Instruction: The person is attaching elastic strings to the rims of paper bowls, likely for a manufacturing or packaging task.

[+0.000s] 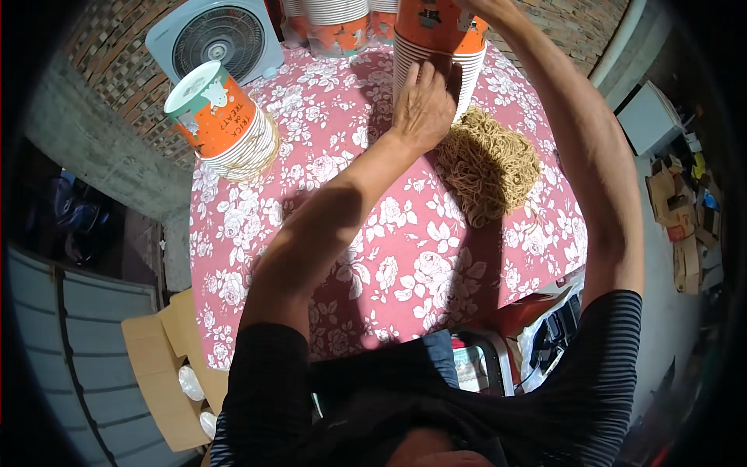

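Note:
A tall stack of nested paper buckets (436, 35) stands at the far side of the table, an orange one on top and many white rims below. Against its rims lies my left hand (424, 109), fingers stretched out and somewhat apart. My right hand (484, 8) reaches the upper right of the orange bucket; the top frame edge cuts it off, and its fingers barely show. Just in front of the stack rests a loose heap of tan string (490, 167). To the left, a shorter upside-down bucket stack (222, 121) leans, with tan string around its lower rims.
A box fan (218, 47) stands at the back left. More wrapped bucket stacks (338, 27) are at the far edge. A pink floral cloth (389, 257) covers the table. Below lie an open cardboard box (159, 358) at left and cardboard pieces (677, 206) at right.

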### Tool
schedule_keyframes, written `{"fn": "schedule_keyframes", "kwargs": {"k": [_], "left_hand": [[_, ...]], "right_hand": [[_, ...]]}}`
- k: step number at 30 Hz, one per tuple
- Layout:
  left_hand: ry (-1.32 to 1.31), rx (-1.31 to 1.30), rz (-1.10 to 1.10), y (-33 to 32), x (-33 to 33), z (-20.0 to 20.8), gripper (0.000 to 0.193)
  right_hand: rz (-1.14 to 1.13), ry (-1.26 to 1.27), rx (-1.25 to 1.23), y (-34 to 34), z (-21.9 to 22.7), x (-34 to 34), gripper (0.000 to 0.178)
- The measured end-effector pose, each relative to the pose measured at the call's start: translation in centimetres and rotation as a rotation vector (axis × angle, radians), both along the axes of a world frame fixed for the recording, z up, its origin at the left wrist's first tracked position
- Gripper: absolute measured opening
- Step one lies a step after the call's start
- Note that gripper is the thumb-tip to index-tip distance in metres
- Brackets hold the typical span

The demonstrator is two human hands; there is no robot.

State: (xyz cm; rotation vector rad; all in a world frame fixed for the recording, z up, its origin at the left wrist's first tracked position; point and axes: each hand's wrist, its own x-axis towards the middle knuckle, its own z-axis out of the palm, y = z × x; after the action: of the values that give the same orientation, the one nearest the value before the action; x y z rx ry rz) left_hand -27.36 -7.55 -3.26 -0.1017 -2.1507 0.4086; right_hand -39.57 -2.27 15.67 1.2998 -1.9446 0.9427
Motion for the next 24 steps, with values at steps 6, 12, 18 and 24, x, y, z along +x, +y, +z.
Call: {"fn": "schedule_keyframes", "kwargs": {"k": [6, 12, 18, 24], "left_hand": [[-0.032, 0.04, 0.034, 0.5, -0.9, 0.1, 0.024], [0.024, -0.018, 0.082, 0.2, -1.4, 0.7, 0.023], [0.006, 0.115, 0.005, 0.9, -2.1, 2.3, 0.016], [0.036, 0.195, -0.018, 1.7, -2.1, 3.0, 0.021]], "right_hand": [[-0.006, -0.049, 0.028, 0.1, 0.3, -0.2, 0.019], [0.008, -0.116, 0.015, 0.4, 0.6, 0.1, 0.021], [-0.009, -0.151, -0.008, 1.7, 3.0, -0.9, 0.02], [0.018, -0.171, -0.349, 3.9, 6.3, -2.4, 0.024]]}}
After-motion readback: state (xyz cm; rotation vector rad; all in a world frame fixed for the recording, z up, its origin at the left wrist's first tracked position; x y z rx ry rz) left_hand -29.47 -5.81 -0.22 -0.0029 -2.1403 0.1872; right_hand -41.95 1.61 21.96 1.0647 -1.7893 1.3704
